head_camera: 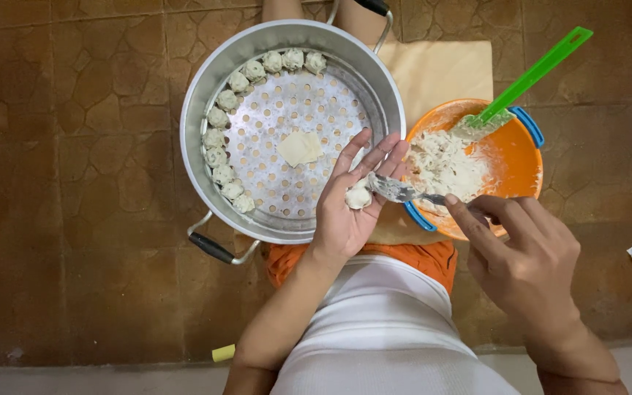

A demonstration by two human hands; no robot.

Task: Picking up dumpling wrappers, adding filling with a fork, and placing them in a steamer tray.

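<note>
Right hand, its grip pinched around a spoon, presses filling onto the dumpling cupped in the half-open left hand.

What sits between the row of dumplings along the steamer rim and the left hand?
Head view: one flat dough wrapper on the perforated steamer tray; otherwise bare tray between dumplings and left hand.
</note>
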